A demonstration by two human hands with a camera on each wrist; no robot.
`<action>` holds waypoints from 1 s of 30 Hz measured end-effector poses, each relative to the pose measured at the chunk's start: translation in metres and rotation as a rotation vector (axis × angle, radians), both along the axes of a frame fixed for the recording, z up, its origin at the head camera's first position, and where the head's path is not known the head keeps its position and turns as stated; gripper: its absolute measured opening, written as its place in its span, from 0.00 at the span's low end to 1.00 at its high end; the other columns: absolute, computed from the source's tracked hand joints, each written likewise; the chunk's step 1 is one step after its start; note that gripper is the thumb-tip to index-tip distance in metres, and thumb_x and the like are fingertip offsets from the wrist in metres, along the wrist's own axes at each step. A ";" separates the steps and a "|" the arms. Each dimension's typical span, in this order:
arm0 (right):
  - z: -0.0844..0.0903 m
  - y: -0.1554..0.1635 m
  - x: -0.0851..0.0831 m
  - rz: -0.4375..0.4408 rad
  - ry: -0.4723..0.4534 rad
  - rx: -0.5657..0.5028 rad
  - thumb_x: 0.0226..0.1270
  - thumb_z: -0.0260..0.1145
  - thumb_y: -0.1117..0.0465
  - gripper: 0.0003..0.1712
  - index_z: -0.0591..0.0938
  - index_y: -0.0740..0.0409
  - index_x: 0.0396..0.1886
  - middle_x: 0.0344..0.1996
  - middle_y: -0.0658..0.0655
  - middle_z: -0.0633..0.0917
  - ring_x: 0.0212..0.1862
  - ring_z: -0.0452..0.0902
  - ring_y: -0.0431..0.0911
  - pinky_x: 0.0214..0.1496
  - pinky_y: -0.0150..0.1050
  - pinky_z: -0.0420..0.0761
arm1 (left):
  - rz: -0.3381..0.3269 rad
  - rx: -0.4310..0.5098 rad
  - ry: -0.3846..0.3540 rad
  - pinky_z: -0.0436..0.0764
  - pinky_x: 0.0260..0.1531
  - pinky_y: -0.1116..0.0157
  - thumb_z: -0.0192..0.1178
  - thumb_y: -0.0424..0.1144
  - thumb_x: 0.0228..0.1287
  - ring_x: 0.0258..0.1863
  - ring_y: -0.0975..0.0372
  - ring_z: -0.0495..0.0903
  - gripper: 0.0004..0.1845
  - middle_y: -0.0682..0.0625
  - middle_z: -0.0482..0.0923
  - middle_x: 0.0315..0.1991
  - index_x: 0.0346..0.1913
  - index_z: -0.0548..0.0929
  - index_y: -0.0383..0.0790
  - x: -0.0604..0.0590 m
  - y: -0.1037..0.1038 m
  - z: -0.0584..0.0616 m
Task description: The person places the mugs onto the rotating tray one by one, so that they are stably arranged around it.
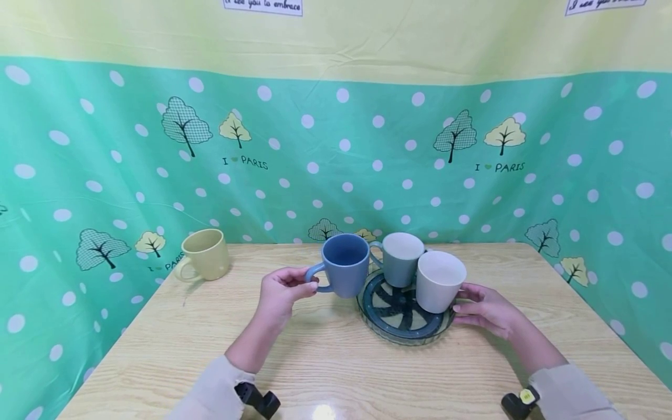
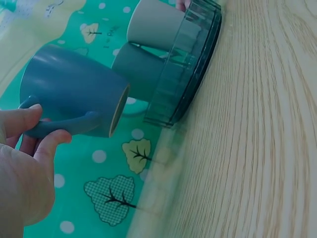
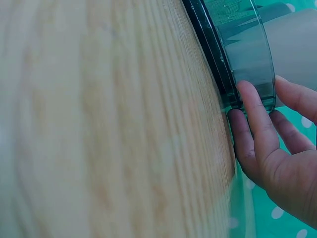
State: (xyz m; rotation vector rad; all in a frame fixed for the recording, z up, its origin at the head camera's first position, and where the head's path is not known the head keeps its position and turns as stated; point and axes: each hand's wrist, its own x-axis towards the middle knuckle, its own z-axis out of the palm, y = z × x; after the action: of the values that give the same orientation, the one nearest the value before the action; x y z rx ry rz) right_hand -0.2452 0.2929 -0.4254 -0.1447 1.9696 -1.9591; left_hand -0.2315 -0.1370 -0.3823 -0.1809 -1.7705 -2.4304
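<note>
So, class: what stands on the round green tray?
On the tray stand a grey mug and a white mug. Dark spokes show on its floor; the mugs cover the rest.

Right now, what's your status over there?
Left hand holds blue mug by its handle, off the table. Right hand steadies the tray. Grey mug, white mug on tray.

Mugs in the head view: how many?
4: blue mug held by the left hand; grey mug and white mug on the tray; yellow mug far left.
</note>
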 end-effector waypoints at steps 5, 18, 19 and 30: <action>0.000 0.000 0.000 -0.001 0.002 0.002 0.61 0.61 0.78 0.49 0.41 0.77 0.73 0.69 0.81 0.47 0.51 0.78 0.49 0.57 0.51 0.81 | 0.002 -0.010 -0.010 0.88 0.35 0.61 0.66 0.12 0.44 0.31 0.57 0.86 0.17 0.44 0.85 0.28 0.36 0.87 0.33 -0.001 0.005 0.000; 0.002 -0.001 0.003 -0.005 -0.006 -0.001 0.61 0.61 0.78 0.49 0.40 0.77 0.73 0.69 0.81 0.46 0.52 0.77 0.50 0.57 0.51 0.81 | -0.013 -0.021 -0.017 0.88 0.35 0.60 0.67 0.13 0.44 0.31 0.57 0.86 0.17 0.43 0.85 0.29 0.39 0.86 0.27 -0.005 0.017 -0.004; 0.002 -0.001 0.003 -0.007 -0.007 -0.003 0.61 0.61 0.78 0.49 0.40 0.77 0.73 0.69 0.81 0.46 0.52 0.77 0.50 0.57 0.51 0.81 | -0.015 -0.022 -0.017 0.88 0.35 0.60 0.67 0.13 0.44 0.31 0.57 0.86 0.17 0.42 0.85 0.29 0.39 0.86 0.27 -0.006 0.018 -0.005; 0.002 -0.004 0.006 -0.011 0.002 0.001 0.60 0.62 0.78 0.49 0.42 0.77 0.73 0.67 0.79 0.52 0.52 0.77 0.50 0.57 0.52 0.81 | -0.034 -0.051 -0.019 0.88 0.35 0.63 0.67 0.14 0.45 0.31 0.57 0.86 0.16 0.41 0.85 0.30 0.41 0.84 0.23 -0.011 0.033 -0.006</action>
State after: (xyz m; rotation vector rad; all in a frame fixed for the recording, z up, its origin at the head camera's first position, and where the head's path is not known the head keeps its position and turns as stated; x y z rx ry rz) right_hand -0.2392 0.2891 -0.4239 -0.1358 1.9766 -1.9659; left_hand -0.2420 -0.1042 -0.3885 -0.1950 -1.8538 -2.4189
